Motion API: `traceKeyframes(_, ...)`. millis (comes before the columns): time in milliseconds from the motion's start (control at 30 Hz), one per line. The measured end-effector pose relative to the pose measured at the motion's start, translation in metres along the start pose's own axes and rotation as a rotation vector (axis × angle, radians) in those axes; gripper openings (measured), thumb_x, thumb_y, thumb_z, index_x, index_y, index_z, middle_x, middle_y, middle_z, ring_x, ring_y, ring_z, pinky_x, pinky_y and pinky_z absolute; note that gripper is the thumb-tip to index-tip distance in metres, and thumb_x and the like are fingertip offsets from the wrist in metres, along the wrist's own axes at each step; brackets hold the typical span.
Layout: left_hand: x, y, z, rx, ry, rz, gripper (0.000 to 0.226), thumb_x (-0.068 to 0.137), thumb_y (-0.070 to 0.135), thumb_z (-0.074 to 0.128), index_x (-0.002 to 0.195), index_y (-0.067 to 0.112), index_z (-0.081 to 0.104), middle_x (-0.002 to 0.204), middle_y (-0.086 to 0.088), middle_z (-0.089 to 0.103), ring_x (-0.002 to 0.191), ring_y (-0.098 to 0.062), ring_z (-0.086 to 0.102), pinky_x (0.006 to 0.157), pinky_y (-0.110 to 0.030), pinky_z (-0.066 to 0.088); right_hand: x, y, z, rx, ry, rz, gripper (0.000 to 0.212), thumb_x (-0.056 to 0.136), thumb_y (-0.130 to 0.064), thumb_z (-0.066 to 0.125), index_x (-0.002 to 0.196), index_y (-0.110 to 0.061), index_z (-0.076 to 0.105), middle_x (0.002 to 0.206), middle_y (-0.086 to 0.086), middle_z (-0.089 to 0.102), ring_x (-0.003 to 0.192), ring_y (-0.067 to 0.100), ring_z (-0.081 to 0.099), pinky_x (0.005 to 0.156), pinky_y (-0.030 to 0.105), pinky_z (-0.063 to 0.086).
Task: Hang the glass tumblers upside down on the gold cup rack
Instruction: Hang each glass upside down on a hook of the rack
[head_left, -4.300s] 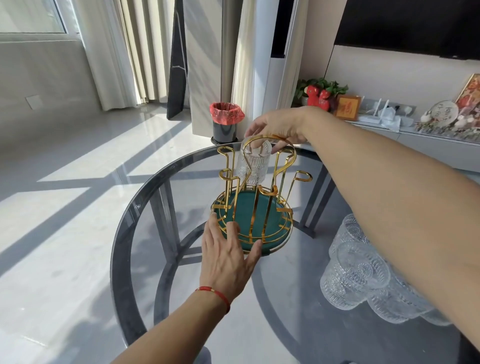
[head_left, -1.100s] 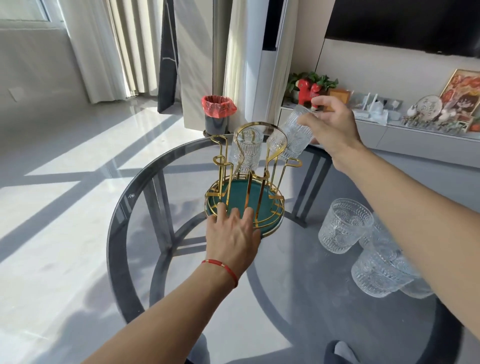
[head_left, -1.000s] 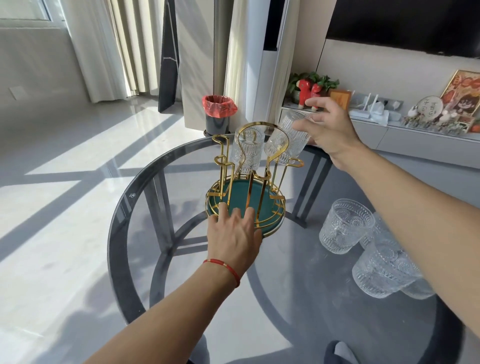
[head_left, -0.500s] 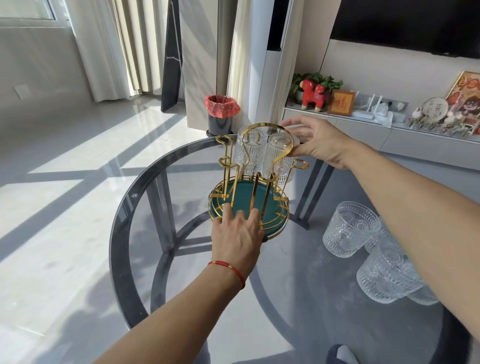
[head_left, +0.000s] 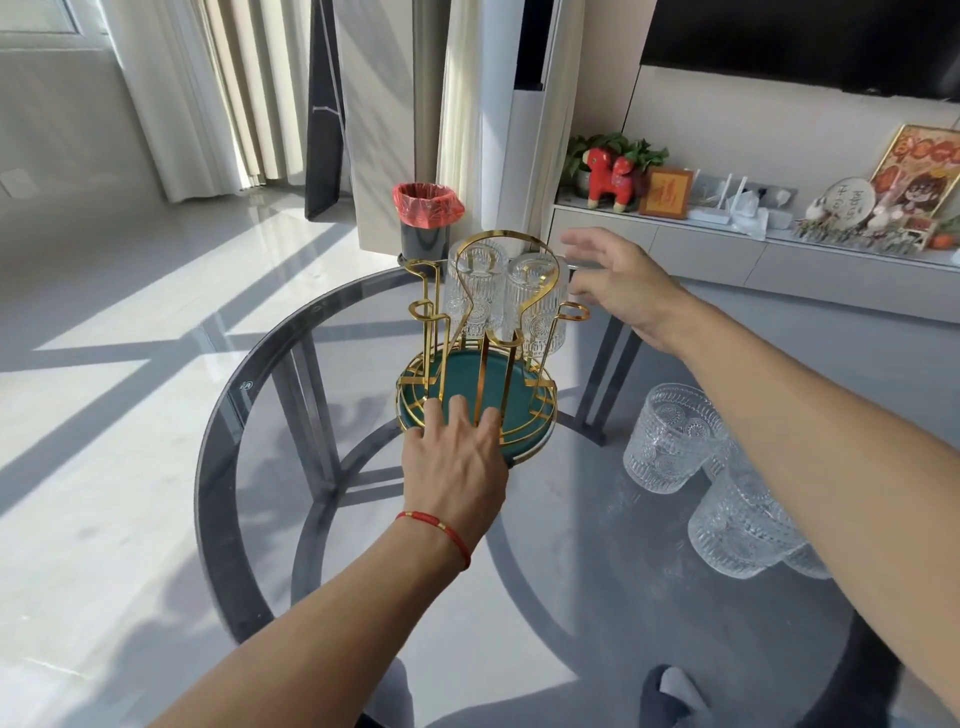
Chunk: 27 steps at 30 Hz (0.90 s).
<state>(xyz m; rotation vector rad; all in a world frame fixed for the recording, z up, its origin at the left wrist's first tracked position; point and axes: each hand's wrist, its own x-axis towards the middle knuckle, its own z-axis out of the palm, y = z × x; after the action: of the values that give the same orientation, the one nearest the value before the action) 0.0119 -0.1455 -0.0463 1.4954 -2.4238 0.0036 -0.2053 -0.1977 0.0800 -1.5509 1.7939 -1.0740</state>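
Note:
The gold cup rack (head_left: 483, 364) with a green round base stands on the round glass table (head_left: 249, 395). Two ribbed glass tumblers hang upside down on it, one at the back left (head_left: 475, 291) and one at the back right (head_left: 535, 306). My left hand (head_left: 457, 457) presses straight fingers on the near rim of the base. My right hand (head_left: 618, 286) hovers just right of the second tumbler, fingers spread and relaxed, holding nothing. Several more tumblers (head_left: 670, 441) stand on the table to the right, partly behind my right forearm.
A bin with a red liner (head_left: 426, 218) stands on the floor beyond the table. A low cabinet with a red toy horse (head_left: 608, 179) and frames runs along the right wall. My feet in grey slippers show under the glass.
My right hand brought a second tumbler to the rack, set it upside down on a back right peg and let go. My left hand stayed on the base.

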Motion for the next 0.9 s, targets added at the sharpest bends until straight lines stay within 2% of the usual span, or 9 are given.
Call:
traceKeyframes(133, -0.007, 0.015, -0.009, 0.040, 0.061, -0.017, 0.031, 0.083, 0.025, 0.058, 0.110, 0.014, 0.050, 0.105, -0.012, 0.050, 0.099, -0.033, 0.047, 0.073, -0.043, 0.046, -0.048, 0.010, 0.001, -0.283, 0.306, -0.108, 0.043, 0.088, -0.005, 0.061, 0.129, -0.017, 0.065, 0.130, 0.005, 0.067, 0.120, 0.023, 0.062, 0.104, 0.045, 0.050)
traceKeyframes(233, -0.015, 0.035, -0.013, 0.010, 0.119, 0.078, 0.027, 0.076, 0.025, 0.059, 0.098, 0.014, 0.049, 0.094, -0.011, 0.051, 0.087, -0.032, 0.048, 0.070, -0.044, 0.042, -0.097, 0.021, 0.010, -0.409, 0.409, -0.197, 0.033, 0.084, -0.007, 0.062, 0.115, -0.015, 0.070, 0.118, 0.003, 0.071, 0.114, 0.029, 0.061, 0.100, 0.050, 0.047)
traceKeyframes(333, -0.024, 0.050, -0.007, -0.107, 0.082, 0.196, 0.025, 0.078, 0.025, 0.059, 0.099, 0.014, 0.051, 0.094, -0.009, 0.053, 0.089, -0.032, 0.049, 0.074, -0.044, 0.045, -0.150, 0.033, 0.017, -0.480, 0.473, -0.283, 0.031, 0.079, -0.010, 0.060, 0.106, -0.017, 0.071, 0.108, -0.002, 0.071, 0.106, 0.029, 0.061, 0.097, 0.051, 0.045)
traceKeyframes(433, -0.033, 0.057, -0.002, -0.324, -0.038, 0.312, 0.028, 0.084, 0.026, 0.064, 0.108, 0.014, 0.054, 0.103, -0.006, 0.054, 0.098, -0.028, 0.049, 0.083, -0.041, 0.046, -0.191, 0.053, 0.012, -0.605, 0.488, -0.302, 0.031, 0.076, -0.014, 0.063, 0.106, -0.017, 0.072, 0.110, -0.001, 0.070, 0.106, 0.029, 0.061, 0.097, 0.045, 0.041)
traceKeyframes(500, -0.037, 0.059, 0.000, -0.449, -0.063, 0.334, 0.028, 0.084, 0.021, 0.067, 0.108, 0.013, 0.056, 0.102, -0.004, 0.054, 0.096, -0.026, 0.052, 0.084, -0.039, 0.045, -0.207, 0.066, 0.001, -0.667, 0.475, -0.255, 0.034, 0.079, -0.024, 0.065, 0.112, -0.016, 0.071, 0.116, 0.003, 0.068, 0.110, 0.033, 0.060, 0.101, 0.048, 0.039)
traceKeyframes(633, -0.042, 0.062, 0.003, -0.522, -0.041, 0.313, 0.024, 0.083, 0.016, 0.069, 0.104, 0.015, 0.056, 0.097, -0.002, 0.055, 0.088, -0.022, 0.052, 0.078, -0.034, 0.045, -0.232, 0.089, -0.024, -0.902, 0.441, -0.066, 0.062, 0.080, -0.054, 0.063, 0.128, -0.015, 0.062, 0.126, 0.008, 0.062, 0.123, 0.036, 0.053, 0.110, 0.058, 0.034)
traceKeyframes(700, -0.044, 0.065, 0.003, -0.548, -0.030, 0.298, 0.023, 0.083, 0.015, 0.068, 0.102, 0.017, 0.057, 0.095, -0.002, 0.056, 0.084, -0.021, 0.053, 0.075, -0.034, 0.046, -0.242, 0.096, -0.032, -0.941, 0.431, 0.021, 0.074, 0.077, -0.062, 0.068, 0.132, -0.014, 0.057, 0.126, 0.010, 0.064, 0.128, 0.035, 0.051, 0.111, 0.062, 0.033)
traceKeyframes(767, -0.048, 0.069, 0.002, -0.576, -0.027, 0.281, 0.021, 0.083, 0.015, 0.068, 0.101, 0.019, 0.058, 0.094, -0.001, 0.058, 0.081, -0.020, 0.054, 0.072, -0.037, 0.049, -0.246, 0.101, -0.035, -0.939, 0.435, 0.035, 0.077, 0.075, -0.065, 0.072, 0.130, -0.012, 0.058, 0.124, 0.010, 0.068, 0.130, 0.034, 0.052, 0.112, 0.062, 0.032)
traceKeyframes(900, -0.053, 0.077, 0.000, -0.633, -0.042, 0.286, 0.022, 0.082, 0.011, 0.069, 0.101, 0.020, 0.062, 0.095, 0.000, 0.062, 0.081, -0.019, 0.058, 0.071, -0.039, 0.053, -0.243, 0.100, -0.038, -0.904, 0.406, -0.012, 0.077, 0.072, -0.059, 0.080, 0.130, -0.013, 0.058, 0.123, 0.008, 0.071, 0.139, 0.029, 0.049, 0.122, 0.063, 0.016)
